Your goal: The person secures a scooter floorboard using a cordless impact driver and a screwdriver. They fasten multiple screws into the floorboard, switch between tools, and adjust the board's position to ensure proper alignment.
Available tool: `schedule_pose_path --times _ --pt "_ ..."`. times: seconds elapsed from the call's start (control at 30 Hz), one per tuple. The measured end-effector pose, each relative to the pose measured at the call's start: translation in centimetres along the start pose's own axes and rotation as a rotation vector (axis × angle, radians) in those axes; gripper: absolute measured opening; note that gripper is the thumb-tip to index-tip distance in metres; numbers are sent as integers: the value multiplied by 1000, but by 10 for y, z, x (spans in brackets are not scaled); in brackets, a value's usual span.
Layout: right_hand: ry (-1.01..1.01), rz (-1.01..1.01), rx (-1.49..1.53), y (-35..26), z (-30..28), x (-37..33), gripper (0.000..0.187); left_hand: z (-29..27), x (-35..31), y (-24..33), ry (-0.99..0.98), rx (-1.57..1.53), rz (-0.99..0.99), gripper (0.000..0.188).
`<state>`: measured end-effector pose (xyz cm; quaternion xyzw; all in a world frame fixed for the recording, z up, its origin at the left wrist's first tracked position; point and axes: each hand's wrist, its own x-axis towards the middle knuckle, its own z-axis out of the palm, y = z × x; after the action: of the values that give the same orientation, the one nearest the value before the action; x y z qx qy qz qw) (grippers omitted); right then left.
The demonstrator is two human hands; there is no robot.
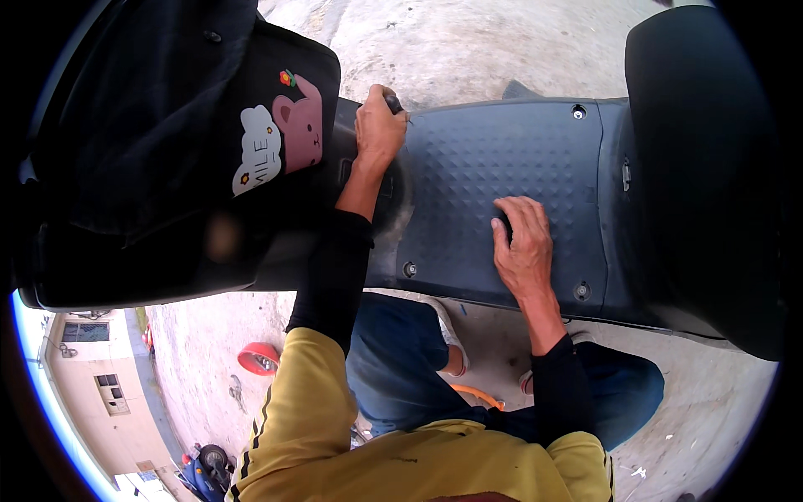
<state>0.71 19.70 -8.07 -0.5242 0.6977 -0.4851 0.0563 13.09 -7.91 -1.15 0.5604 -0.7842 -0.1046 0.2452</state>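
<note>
Watching from my end through the head view: left grip (381, 130) is closed around a dark-handled tool (393, 104), at the upper-left corner of a blue-grey footboard panel (468, 159) on a scooter. That panel lies across the middle of my view, between a black cover with a pink bear patch (303, 134) to the left and a black seat (703, 167) to the right. Its surface is studded with small raised bumps. I count three recessed fasteners in view: upper right (579, 111), lower left (409, 268), lower right (582, 290). Right grip (527, 247) is over the panel's right half, fingers curled, a dark patch between thumb and fingers; whether it is clamped on something or that is shadow, I cannot tell. Below, on the pale ground (201, 360), I note a red round dish (259, 359) with small items inside, too small to identify.
</note>
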Motion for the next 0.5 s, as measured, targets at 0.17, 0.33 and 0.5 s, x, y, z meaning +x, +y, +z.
schedule_pose_path --times 0.17,0.33,0.5 --pt "-3 -5 19 -3 1 0 30 26 -7 -10 115 -143 -57 37" --pt "3 -1 15 1 0 0 30 31 -10 -3 100 -200 -73 31" --pt "7 -15 0 -4 1 3 29 55 -1 -38 143 -549 -134 19"
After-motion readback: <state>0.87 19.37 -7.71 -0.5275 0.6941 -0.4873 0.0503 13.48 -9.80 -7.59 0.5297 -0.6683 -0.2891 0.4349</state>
